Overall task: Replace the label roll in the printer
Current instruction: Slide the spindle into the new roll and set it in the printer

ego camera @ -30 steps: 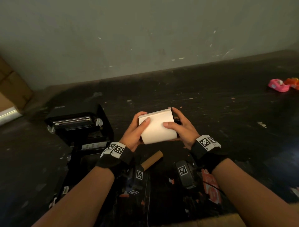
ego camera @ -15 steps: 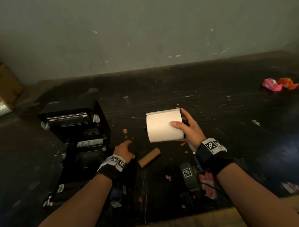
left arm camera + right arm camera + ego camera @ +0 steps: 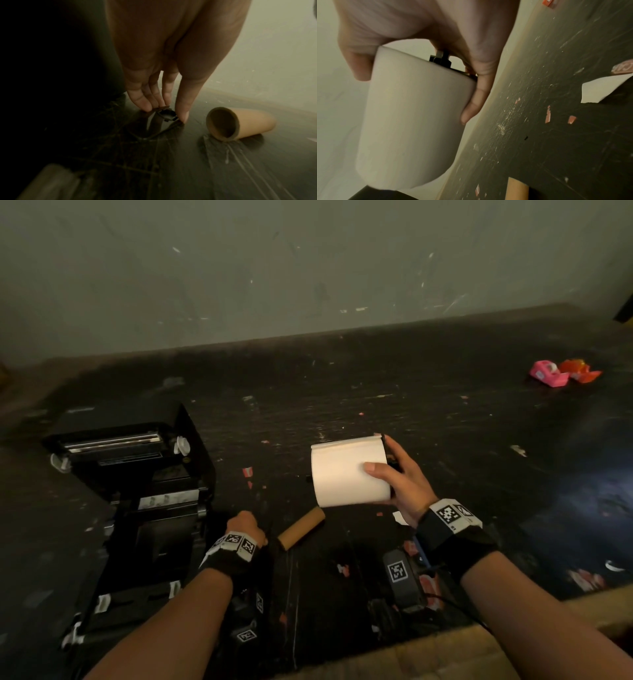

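Holding white label roll (image 3: 349,472) in right hand (image 3: 402,477) grip | left hand (image 3: 245,525) pinching small black part (image 3: 167,115) on table (image 3: 445,422) — cardboard core (image 3: 301,528) beside it | printer (image 3: 137,474) open

My right hand (image 3: 404,484) grips the white label roll (image 3: 349,470) above the dark table (image 3: 445,422); my left hand (image 3: 245,525) is down beside the cardboard core (image 3: 301,528), near the open black printer (image 3: 137,474).

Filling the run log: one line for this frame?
right hand: grips white label roll | left hand: pinches small black plastic part on table | empty brown cardboard core: lying beside
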Available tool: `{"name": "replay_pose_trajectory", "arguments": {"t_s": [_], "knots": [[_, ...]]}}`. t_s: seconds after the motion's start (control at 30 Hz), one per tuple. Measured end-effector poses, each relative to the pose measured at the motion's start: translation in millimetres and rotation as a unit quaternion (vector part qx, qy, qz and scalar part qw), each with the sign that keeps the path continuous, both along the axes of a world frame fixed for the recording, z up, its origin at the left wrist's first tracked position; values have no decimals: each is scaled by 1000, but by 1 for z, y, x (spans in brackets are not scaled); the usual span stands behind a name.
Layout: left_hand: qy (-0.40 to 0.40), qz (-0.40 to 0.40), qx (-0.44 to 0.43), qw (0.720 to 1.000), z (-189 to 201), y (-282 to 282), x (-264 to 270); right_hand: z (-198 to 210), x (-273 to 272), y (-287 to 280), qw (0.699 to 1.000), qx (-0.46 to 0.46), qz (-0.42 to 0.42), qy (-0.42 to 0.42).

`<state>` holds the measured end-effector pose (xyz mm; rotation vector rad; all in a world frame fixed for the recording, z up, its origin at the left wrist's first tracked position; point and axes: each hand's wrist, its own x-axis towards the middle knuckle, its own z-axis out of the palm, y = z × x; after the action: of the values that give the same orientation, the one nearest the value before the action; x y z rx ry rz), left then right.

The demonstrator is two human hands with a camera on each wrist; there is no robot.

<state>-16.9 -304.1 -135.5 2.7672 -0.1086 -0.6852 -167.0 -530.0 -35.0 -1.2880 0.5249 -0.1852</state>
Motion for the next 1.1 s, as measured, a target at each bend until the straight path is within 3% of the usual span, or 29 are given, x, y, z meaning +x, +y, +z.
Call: {"name": "replay_pose_trajectory", "arguments": {"t_s": [0.17, 0.3, 0.47, 0.6, 0.7, 0.9, 1.1], "knots": [[8, 54, -50, 997, 4, 5, -1, -3, 0, 1, 1000, 5, 1, -2], [27, 101, -173, 979, 2, 9, 2, -6, 1, 2, 1000, 3, 1, 0], [40, 156, -363, 918, 42, 1, 13, -10, 5, 2, 1000, 6, -10, 1], [128, 188, -517, 825, 90, -13, 13, -6, 10, 4, 1000, 1, -7, 1], [148, 152, -583, 785, 115, -21, 9, 1, 16, 5, 1000, 7, -11, -16], [154, 104, -624, 759, 144, -31, 5, 16, 26, 3, 998, 23, -15, -55], [100, 95, -622, 771, 158, -44, 0, 24, 32, 2, 996, 35, -16, -82]]}}
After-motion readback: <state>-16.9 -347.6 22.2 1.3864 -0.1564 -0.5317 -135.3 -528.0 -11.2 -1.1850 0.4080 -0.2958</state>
